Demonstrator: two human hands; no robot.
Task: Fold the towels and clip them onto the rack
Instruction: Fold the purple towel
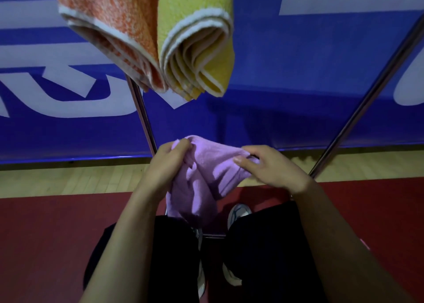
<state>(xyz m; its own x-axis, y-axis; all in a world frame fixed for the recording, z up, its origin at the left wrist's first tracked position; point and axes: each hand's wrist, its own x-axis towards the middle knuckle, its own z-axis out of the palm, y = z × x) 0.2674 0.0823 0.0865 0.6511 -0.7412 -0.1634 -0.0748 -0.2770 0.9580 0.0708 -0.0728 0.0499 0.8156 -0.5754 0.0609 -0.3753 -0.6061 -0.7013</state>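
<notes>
A lilac towel (206,179) hangs bunched between my hands at mid-frame. My left hand (168,162) grips its upper left corner with curled fingers. At the towel's right edge, my right hand (270,167) pinches the cloth between thumb and fingers. Above, a folded orange towel (110,32) and a folded yellow towel (197,48) hang side by side from the top of the frame; what holds them is out of view. Two metal legs of the rack (367,101) slant down towards my feet.
A blue banner with white lettering (298,85) stands behind the rack. The floor is pale wood by the banner and dark red nearer me. My dark trousers and white shoes (238,213) are below, beside the rack's lower crossbar (213,235).
</notes>
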